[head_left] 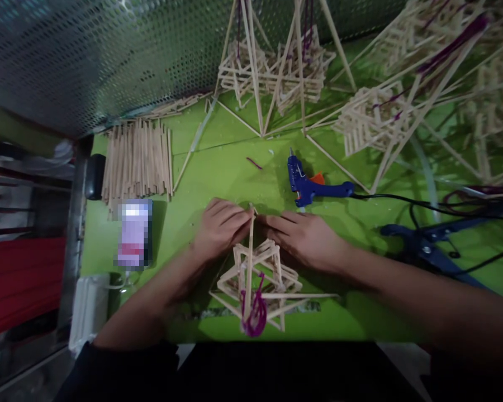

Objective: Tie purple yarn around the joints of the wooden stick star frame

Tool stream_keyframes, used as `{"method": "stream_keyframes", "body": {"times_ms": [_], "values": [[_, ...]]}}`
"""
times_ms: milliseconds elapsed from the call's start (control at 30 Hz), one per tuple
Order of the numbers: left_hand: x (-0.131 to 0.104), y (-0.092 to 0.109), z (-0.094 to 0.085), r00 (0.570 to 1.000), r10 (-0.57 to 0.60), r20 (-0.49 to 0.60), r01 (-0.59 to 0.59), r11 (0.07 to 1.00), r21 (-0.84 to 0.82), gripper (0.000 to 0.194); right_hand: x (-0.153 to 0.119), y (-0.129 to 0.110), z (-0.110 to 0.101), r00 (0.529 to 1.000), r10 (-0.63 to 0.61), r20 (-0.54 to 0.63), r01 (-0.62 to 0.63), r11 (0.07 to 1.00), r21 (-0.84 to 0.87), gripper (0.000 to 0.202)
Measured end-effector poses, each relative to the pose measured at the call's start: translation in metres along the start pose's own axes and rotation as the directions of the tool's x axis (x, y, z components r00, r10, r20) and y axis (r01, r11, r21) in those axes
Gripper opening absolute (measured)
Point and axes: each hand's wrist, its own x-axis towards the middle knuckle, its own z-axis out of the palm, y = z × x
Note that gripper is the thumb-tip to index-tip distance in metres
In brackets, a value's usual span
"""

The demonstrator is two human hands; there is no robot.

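A small frame of glued wooden sticks [276,260] stands on the green table close to my body, with a loop of purple yarn [257,314] at its near end. One long stick [250,262] of it runs away from me to a joint where my fingertips meet. My left hand [223,228] pinches that far end from the left. From the right, my right hand [304,234] has its fingers pressed together at the same joint. The fingertips partly hide the joint. Beyond my right hand lies a blue hot glue gun [318,188] with an orange trigger.
Several larger stick frames [373,117] with purple yarn stand at the back and right. Loose sticks [138,159] are piled at left, by a phone [134,234] with a blurred screen. Blue-handled cutters [427,243] and black cables lie at right. A perforated metal panel [151,61] borders the table.
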Motion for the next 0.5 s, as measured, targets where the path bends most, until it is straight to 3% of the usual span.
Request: {"method": "stream_keyframes", "body": {"times_ms": [500], "values": [[-0.0012, -0.0020, 0.0013, 0.999, -0.013, 0.052, 0.014, 1.000, -0.022, 0.004, 0.0006, 0.0009, 0.0017, 1.000, -0.010, -0.006, 0.011, 0.998, 0.057, 0.037]]}}
